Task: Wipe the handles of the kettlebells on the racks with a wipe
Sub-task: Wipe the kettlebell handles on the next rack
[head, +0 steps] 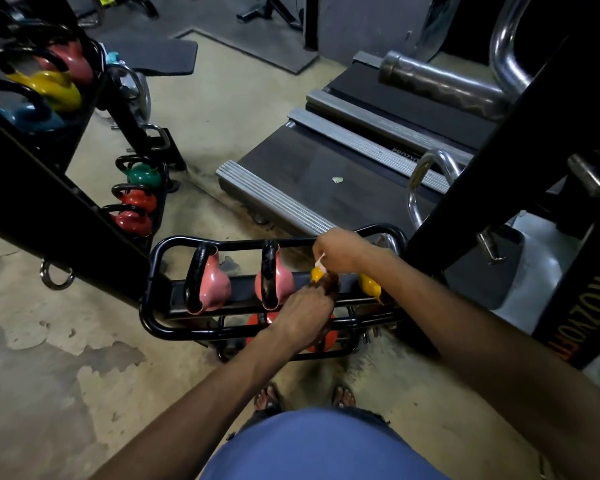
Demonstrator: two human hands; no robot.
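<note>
The low black rack (153,306) holds two pink kettlebells (215,285) on its upper tier, with a yellow kettlebell (316,274) beside them under the hands and orange kettlebells (257,320) on the tier below. The right hand (340,251) pinches a white wipe (320,263) at the yellow kettlebell's top. Close beside it, the left hand (302,317) curls round the handle (332,283). A second rack (49,188) at left carries green, red, pink, yellow and blue ones.

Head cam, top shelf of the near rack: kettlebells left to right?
First pink kettlebell → second pink kettlebell → first yellow kettlebell, gripped by the left hand, right hand pinching the wipe above it → second yellow kettlebell.
</note>
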